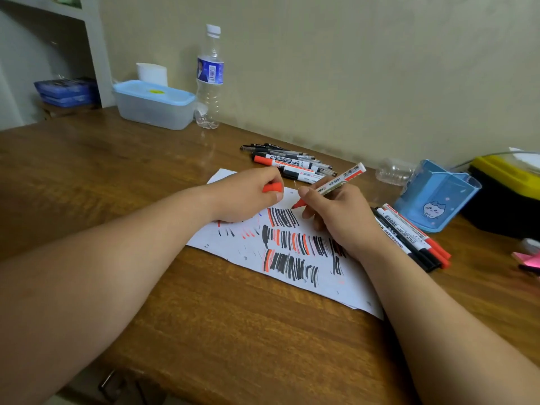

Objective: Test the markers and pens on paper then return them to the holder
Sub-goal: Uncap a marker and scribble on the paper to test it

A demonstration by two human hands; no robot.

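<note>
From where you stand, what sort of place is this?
Probably a home desk or study corner: a wooden desk against a plain wall, a blue pen holder, and a water bottle beside a lidded plastic box.

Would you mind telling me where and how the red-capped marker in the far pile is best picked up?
Pinch the red-capped marker near its cap end, coming down from above. It lies flat with its upper side uncovered, and that end juts left past the black marker in front of it, which probably leaves room for fingers on both sides.
</note>
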